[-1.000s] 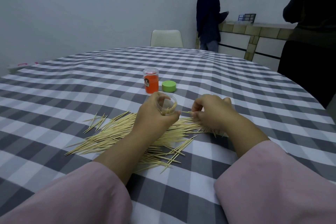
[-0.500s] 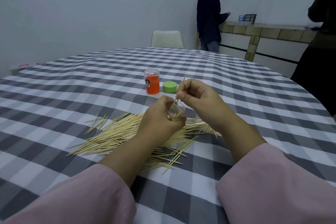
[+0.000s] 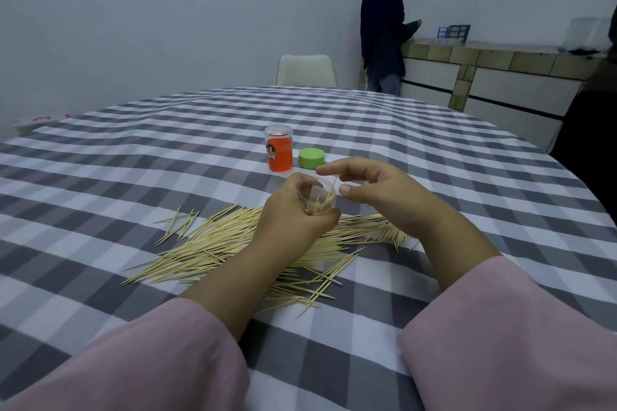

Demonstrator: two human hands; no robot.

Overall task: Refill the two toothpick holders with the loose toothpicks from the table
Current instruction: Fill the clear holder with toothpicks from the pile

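Observation:
My left hand [image 3: 293, 213] grips a small clear toothpick holder [image 3: 317, 198], tilted, with a few toothpicks inside. My right hand [image 3: 377, 193] hovers just right of its rim, fingers spread and holding nothing. A wide pile of loose toothpicks [image 3: 217, 243] lies on the checked tablecloth [image 3: 133, 177] under and around both hands. Behind them stands an orange holder [image 3: 279, 152] upright, with a green lid [image 3: 311, 158] lying beside it on its right.
A white chair [image 3: 306, 70] stands at the table's far edge. A person in dark clothes [image 3: 384, 27] stands at a tiled counter [image 3: 500, 57] in the back right. A dark figure [image 3: 587, 130] is at the right border.
My right hand picked toothpicks from the pile, lifted them into the clear holder and let go; its fingers now spread apart beside the rim. My left hand kept holding the holder.

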